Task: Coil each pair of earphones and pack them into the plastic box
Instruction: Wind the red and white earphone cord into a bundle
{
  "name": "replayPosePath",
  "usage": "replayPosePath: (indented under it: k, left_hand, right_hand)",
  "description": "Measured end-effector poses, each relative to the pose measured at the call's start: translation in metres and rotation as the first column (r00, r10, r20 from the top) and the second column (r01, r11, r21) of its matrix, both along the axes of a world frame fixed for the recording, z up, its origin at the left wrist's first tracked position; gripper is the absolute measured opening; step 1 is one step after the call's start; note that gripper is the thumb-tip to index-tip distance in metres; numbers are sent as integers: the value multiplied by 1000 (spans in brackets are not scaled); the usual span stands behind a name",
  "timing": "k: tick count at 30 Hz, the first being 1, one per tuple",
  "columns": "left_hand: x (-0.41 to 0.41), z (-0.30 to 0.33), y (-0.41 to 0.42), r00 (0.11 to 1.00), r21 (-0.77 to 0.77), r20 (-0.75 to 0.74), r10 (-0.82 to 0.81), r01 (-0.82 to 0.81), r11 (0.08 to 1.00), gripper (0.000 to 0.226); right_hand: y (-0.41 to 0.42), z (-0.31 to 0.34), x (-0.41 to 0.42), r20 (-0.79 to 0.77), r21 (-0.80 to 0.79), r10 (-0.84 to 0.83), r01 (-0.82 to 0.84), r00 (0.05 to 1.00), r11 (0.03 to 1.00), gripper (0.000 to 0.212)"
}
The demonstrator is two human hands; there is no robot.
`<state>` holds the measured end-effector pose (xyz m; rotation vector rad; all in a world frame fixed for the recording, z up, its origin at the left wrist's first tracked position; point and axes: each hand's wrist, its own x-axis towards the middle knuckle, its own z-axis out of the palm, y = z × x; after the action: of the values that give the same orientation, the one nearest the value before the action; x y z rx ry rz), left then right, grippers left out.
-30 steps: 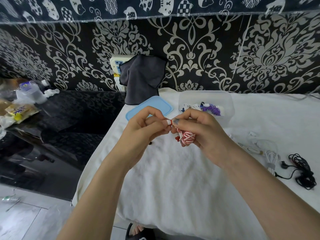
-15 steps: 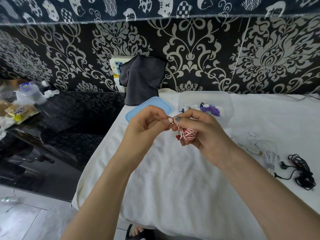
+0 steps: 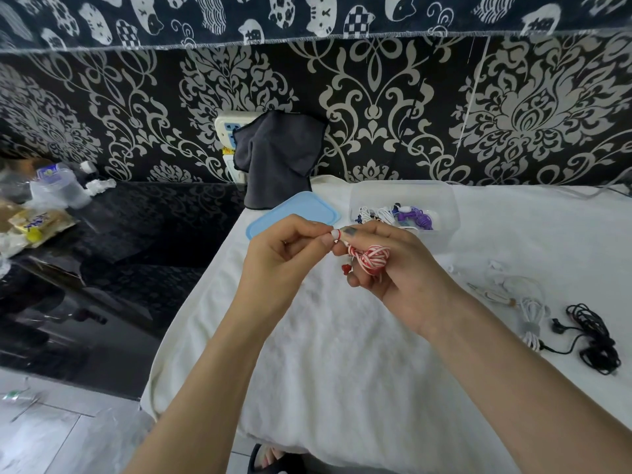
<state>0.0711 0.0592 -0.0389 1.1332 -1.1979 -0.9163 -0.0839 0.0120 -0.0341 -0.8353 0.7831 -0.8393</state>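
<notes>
My right hand (image 3: pixel 393 268) grips a coiled bundle of red-and-white striped earphones (image 3: pixel 374 258) above the white cloth. My left hand (image 3: pixel 284 258) pinches the free end of that cord (image 3: pixel 337 233) right beside my right thumb. Behind my hands stands the clear plastic box (image 3: pixel 448 203), holding white and purple coiled earphones (image 3: pixel 410 217). Loose white earphones (image 3: pixel 526 302) and black earphones (image 3: pixel 595 336) lie on the cloth to the right.
The box's blue lid (image 3: pixel 294 213) lies left of the box. A dark grey cloth (image 3: pixel 280 165) hangs against the patterned wall. The white-covered table (image 3: pixel 342 371) ends at my left, beside a black glossy table (image 3: pixel 119 268) with snacks and bottles.
Both hands have shifted slightly up and right with the striped bundle. The left hand keeps pinching the cord end while the coil turns a little in the right hand.
</notes>
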Motion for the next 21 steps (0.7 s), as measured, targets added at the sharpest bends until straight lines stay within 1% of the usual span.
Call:
replayPosePath:
  k: [6,8,10,13,15,18,21]
  left_hand:
    - [-3,0,0,996,-37,85,24,-21,999,3]
    - [-2,0,1,990,-51,133,35,-29,998,5]
    - [0,1,2,975,-73,219,49,-34,997,5]
    - [2,5,3,958,-84,278,67,-45,995,10]
    - [1,7,4,969,-52,236,69,-59,997,12]
    - [-4,9,3,990,16,119,71,-73,997,15]
    - [-5,7,2,997,67,51,53,-56,996,11]
  right_hand:
    - [3,2,0,85,54,37,-41,996,998,7]
    - [4,1,1,99,54,50,-55,994,997,14]
    - [6,0,3,99,48,52,-57,994,997,20]
    - [6,-1,4,60,-2,52,-52,997,999,16]
    - [7,0,5,12,-66,43,-42,999,997,15]
    - [9,0,7,-29,-137,9,-12,1000,991,18]
    - [9,-1,8,-7,-98,-9,9,1000,995,24]
